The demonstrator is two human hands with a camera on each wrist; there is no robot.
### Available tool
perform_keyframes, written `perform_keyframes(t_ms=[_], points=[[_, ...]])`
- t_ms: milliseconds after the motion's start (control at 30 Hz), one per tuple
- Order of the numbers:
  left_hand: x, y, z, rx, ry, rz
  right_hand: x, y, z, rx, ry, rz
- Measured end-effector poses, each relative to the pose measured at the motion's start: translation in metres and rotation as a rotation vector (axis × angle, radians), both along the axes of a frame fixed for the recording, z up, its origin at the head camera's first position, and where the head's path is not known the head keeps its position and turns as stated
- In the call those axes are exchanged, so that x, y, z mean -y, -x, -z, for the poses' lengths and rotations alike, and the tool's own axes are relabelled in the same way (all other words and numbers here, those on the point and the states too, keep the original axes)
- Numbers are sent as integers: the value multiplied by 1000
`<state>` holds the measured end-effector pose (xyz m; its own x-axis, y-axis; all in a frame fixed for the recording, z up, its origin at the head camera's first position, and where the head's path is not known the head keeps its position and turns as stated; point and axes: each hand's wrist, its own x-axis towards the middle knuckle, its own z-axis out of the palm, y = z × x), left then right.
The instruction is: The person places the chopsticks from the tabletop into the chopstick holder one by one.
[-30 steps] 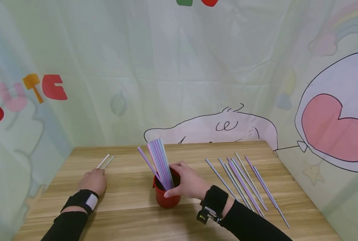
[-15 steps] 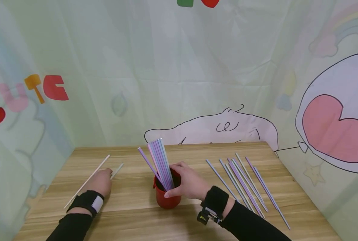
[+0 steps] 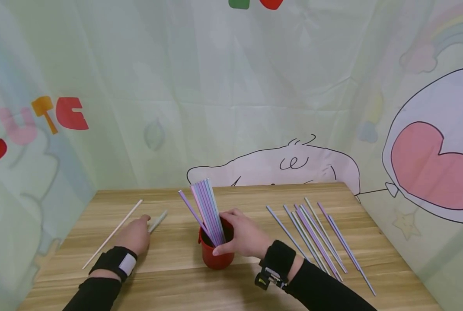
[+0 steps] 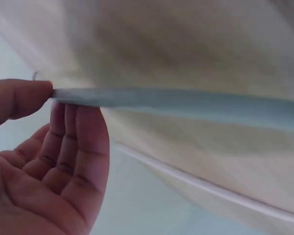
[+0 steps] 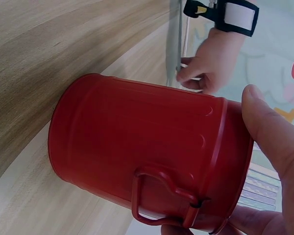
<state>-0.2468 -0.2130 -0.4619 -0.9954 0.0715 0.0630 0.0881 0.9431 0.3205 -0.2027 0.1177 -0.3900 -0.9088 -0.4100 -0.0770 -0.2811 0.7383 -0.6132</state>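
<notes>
Red metal bucket (image 5: 122, 137), upright with a bunch of straws (image 3: 208, 211) inside, is held round its top by the right hand (image 3: 247, 235). Left of the bucket, the left hand (image 3: 134, 235) pinches a grey-green straw (image 4: 201, 105) near one end and has just shifted closer to the bucket, so that straw now seems separated from the pale pink straw (image 3: 103, 245) lying farther left.

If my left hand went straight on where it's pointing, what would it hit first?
Beyond the pale straw your left hand pinches, the way looks free across the table to, probably, the backdrop; depth is unclear.
</notes>
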Motion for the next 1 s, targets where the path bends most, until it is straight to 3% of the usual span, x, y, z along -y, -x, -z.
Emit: perform_keyframes(t_ms=[167,300,467,667,833,1000], points=[[-4,4,-12,-60,-46,35,0,0,-1,4,-3,2],[-9,6,-28,-100,-86,61,0,0,-1,-2,-13,4],[-16,-2,-58,-112,-174,30,0,0,0,-7,-15,3],[-20,-13,-89,-207,-281,1,0,-1,1,-18,-20,2],[-24,-20,-108,-305,-392,-16,0,0,1,-14,-17,0],[-34,-26,-122,-323,-565,-5,0,0,1,-2,-7,2]])
